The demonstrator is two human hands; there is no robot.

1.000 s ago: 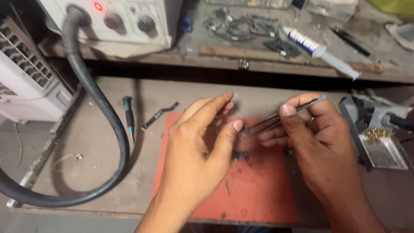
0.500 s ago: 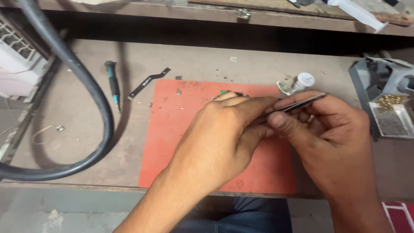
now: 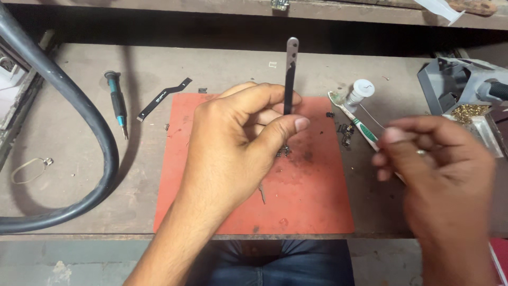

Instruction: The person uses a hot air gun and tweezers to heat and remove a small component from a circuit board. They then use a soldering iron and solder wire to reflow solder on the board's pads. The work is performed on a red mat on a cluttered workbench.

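My left hand (image 3: pixel 238 143) is over the red work mat (image 3: pixel 317 196) and pinches a pair of metal tweezers (image 3: pixel 290 74), which stand upright with the blunt end pointing away from me. Tiny dark parts (image 3: pixel 283 152) lie on the mat just below its fingertips. My right hand (image 3: pixel 439 175) is blurred at the right, off the mat, with its fingers curled over the handle of a white and green toothbrush (image 3: pixel 360 124). I cannot tell whether it grips the brush.
A thick black hose (image 3: pixel 79 111) loops across the left of the bench. A green-handled screwdriver (image 3: pixel 117 103) and a black flex ribbon (image 3: pixel 164 98) lie left of the mat. A small white bottle (image 3: pixel 361 90), a grey box (image 3: pixel 450 79) and brass bits (image 3: pixel 468 110) sit at the right.
The tweezers passed from my right hand to my left, which now holds them upright. My right hand pulled away to the right, over the toothbrush.
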